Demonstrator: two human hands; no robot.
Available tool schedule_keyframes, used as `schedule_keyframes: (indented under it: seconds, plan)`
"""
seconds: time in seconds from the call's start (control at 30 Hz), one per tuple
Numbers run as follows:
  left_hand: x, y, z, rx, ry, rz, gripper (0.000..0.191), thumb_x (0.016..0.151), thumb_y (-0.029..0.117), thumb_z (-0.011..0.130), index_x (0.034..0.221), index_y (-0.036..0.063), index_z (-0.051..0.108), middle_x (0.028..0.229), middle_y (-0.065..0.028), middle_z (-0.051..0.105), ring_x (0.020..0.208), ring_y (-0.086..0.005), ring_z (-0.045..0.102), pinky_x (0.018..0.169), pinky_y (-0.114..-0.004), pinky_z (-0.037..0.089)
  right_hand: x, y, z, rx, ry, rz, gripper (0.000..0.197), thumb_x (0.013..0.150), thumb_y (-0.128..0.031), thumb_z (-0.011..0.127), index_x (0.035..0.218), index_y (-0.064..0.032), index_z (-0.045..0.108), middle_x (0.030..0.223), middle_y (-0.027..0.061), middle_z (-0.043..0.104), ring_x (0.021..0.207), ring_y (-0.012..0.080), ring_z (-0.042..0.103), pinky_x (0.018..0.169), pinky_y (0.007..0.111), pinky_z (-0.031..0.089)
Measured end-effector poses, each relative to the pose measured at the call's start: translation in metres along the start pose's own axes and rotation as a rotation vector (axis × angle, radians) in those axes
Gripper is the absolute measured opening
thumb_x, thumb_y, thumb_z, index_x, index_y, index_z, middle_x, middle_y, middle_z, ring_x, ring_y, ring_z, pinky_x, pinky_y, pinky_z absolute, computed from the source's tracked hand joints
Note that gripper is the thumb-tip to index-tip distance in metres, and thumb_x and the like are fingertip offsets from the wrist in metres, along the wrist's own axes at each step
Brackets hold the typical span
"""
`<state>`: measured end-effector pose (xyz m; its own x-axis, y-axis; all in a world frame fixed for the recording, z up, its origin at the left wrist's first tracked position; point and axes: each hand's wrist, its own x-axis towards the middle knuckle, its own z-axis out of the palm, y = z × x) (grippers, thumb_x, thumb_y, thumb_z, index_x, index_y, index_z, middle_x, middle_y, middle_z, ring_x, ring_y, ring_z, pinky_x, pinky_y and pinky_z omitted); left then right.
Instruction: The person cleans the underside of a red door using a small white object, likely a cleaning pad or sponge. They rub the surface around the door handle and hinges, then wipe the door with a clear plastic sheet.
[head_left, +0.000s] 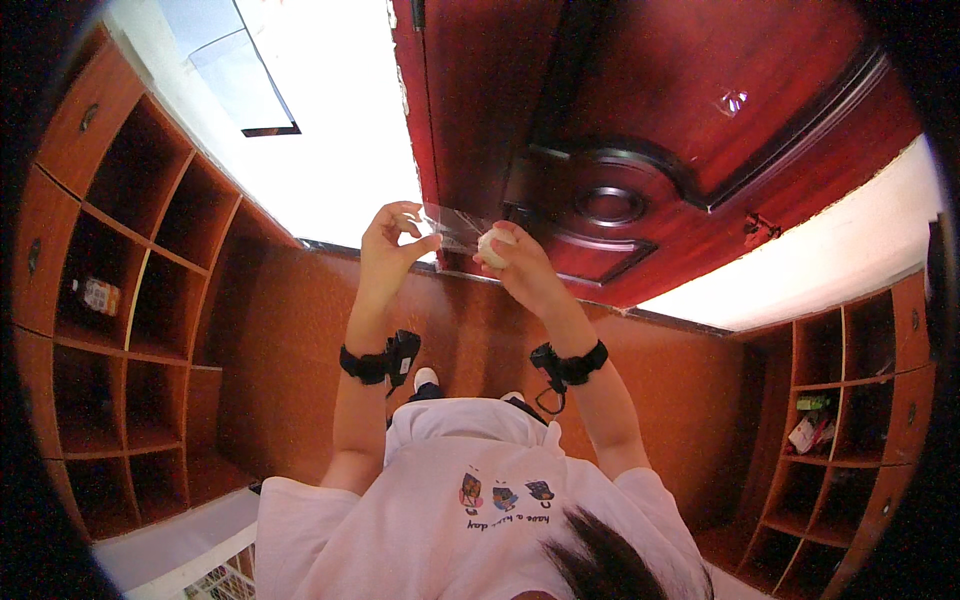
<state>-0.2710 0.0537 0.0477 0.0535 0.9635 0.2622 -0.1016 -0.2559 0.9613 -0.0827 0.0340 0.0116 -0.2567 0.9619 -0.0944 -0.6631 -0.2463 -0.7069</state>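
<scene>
My right hand (519, 259) grips a roll of clear tape (495, 248), whose pale round side faces the camera. From the roll a wide strip of transparent film (457, 227) stretches across to my left hand (395, 234). The film's far end lies at the thumb and fingertips of my left hand, which are curled with a gap between them. Both hands are raised before a dark red panelled door (615, 180). A black strap with a small device is on each wrist.
Wooden cubby shelves (142, 247) stand at the left, with a labelled container (97, 296) in one compartment. More cubbies (840, 382) at the right hold small packages (811, 433). A red wooden door leaf with raised mouldings rises ahead, beside a white wall. Brown floor (465, 345) lies below.
</scene>
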Motion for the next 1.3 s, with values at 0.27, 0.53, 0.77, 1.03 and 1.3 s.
schedule_keyframes:
  seconds: [0.27,0.53,0.77,1.03,1.3]
  plan:
    - [0.01,-0.001,-0.005,0.098,-0.068,0.015,0.038,0.058,-0.012,0.065,0.092,0.0016,0.052,0.081,-0.0011,0.048,0.065,-0.0068,0.044,0.062,-0.021,0.047,-0.001,0.003,0.0,-0.079,0.002,0.033,0.04,0.073,-0.008,0.062,0.105,-0.007,0.039,0.089,0.0074,0.052,0.076,0.0171,0.055,0.062,0.024,0.046]
    - [0.017,0.007,-0.009,0.048,-0.111,-0.076,0.037,0.059,-0.011,0.065,0.091,0.0033,0.053,0.08,-0.0011,0.048,0.067,-0.007,0.046,0.064,-0.022,0.048,-0.004,0.004,0.002,-0.039,-0.07,0.066,0.039,0.076,-0.015,0.06,0.107,-0.0067,0.037,0.09,0.0071,0.051,0.074,0.0165,0.054,0.06,0.024,0.045]
    - [0.02,-0.006,-0.011,0.07,-0.19,0.001,0.035,0.06,-0.009,0.065,0.091,0.0035,0.053,0.078,-0.0017,0.049,0.071,-0.0093,0.049,0.067,-0.025,0.047,-0.003,0.007,0.001,0.001,-0.03,0.092,0.038,0.079,-0.018,0.056,0.109,-0.0077,0.036,0.089,0.0086,0.051,0.071,0.0172,0.055,0.056,0.023,0.045]
    - [0.011,-0.025,-0.006,-0.157,-0.15,-0.267,0.036,0.062,-0.008,0.065,0.093,0.0041,0.053,0.083,-0.0017,0.05,0.072,-0.0097,0.049,0.061,-0.021,0.044,-0.006,0.007,0.002,0.066,-0.088,0.106,0.032,0.078,-0.015,0.056,0.105,-0.0061,0.04,0.093,0.0107,0.052,0.077,0.021,0.056,0.066,0.028,0.05]
    - [-0.004,-0.029,-0.007,-0.147,-0.067,-0.231,0.037,0.061,-0.007,0.065,0.094,0.0031,0.051,0.085,-0.0018,0.049,0.069,-0.0091,0.048,0.06,-0.021,0.045,-0.006,0.008,-0.007,0.066,-0.069,0.105,0.036,0.076,-0.011,0.056,0.109,-0.0041,0.042,0.104,0.0117,0.048,0.096,0.0247,0.05,0.085,0.037,0.043]
